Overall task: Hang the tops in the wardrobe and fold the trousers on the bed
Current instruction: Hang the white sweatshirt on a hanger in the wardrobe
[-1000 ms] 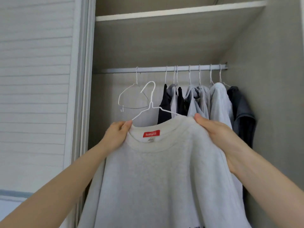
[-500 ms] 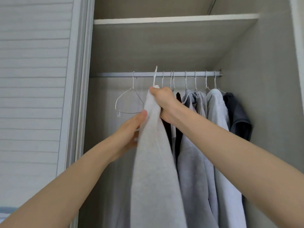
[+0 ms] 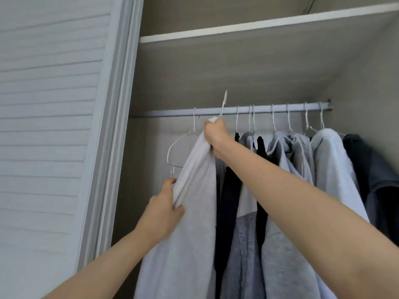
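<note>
Up high: right hand [image 3: 216, 131] fingers clamped on collar of pale grey sweatshirt [image 3: 192, 212], white hanger hook [image 3: 224, 102] poking above fingers, at rail [image 3: 269, 108] level. Left hand [image 3: 166, 203] pinches sweatshirt's shoulder fold lower down. Empty hanger [image 3: 181, 147] just left of right-hand fingers, hung tops [image 3: 302, 169] to their right.

Soft, even daylight, cool in tone, with no glare; the louvred door [image 3: 49, 117] at left is brightest, while the underside of the shelf [image 3: 237, 67] and the wardrobe's back wall lie in grey shade. Shadows are diffuse; dark garments [image 3: 375, 180] at right lose detail. Wide-angle distortion tilts the door frame and rail [image 3: 269, 108]; the near forearms look slightly soft.
</note>
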The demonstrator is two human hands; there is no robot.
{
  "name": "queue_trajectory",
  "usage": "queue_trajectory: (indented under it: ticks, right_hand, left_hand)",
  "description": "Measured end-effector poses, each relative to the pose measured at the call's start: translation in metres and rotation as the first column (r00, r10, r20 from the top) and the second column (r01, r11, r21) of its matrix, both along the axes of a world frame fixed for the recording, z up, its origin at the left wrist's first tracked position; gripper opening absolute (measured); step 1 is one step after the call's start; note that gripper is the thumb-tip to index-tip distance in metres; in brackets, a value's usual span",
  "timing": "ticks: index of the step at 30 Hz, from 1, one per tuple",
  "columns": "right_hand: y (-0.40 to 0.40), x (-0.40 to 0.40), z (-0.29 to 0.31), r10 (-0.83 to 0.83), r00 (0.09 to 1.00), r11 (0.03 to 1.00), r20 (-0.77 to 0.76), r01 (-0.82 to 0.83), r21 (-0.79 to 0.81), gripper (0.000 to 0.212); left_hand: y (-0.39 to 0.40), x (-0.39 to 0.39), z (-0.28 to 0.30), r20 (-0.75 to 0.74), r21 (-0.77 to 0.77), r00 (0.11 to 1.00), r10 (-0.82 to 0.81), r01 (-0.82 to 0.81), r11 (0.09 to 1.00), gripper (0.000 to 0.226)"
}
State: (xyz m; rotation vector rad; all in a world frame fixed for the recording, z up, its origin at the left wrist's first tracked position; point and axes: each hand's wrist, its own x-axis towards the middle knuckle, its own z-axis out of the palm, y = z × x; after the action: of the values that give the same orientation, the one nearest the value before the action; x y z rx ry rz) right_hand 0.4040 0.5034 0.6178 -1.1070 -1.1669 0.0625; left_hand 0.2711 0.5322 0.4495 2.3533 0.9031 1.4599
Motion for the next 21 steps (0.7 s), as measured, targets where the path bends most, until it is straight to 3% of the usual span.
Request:
queue_trajectory:
  ticks: [3,8,15,18,21]
  right_hand:
    - [0.021,0.014,0.006,-0.056,0.998,0.998,0.026,0.056,-0.016,0.028]
    - [0.041,0.033,-0.002,-0.122,0.976,0.978,0.180,0.150,-0.148,0.029]
    - [0.041,0.041,-0.013,-0.297,0.882,0.899,0.366,0.387,-0.203,0.038]
    - [0.031,0.037,-0.027,-0.360,0.792,0.860,0.494,0.487,-0.154,0.033]
    - [0.011,0.024,-0.055,-0.363,0.716,0.830,0.596,0.539,-0.143,0.049]
  left_hand:
    - [0.020,0.011,-0.002,0.043,-0.001,0.999,0.011,-0.011,1.000,0.044]
    - [0.037,0.029,-0.021,0.032,-0.033,0.999,-0.041,0.042,0.999,0.020]
    - [0.037,0.034,-0.047,0.017,-0.091,0.998,-0.067,0.069,0.993,0.024]
    - [0.027,0.029,-0.065,-0.047,-0.098,0.995,-0.088,0.083,0.992,0.036]
    - [0.017,0.023,-0.080,-0.058,-0.071,0.995,-0.078,0.074,0.995,0.042]
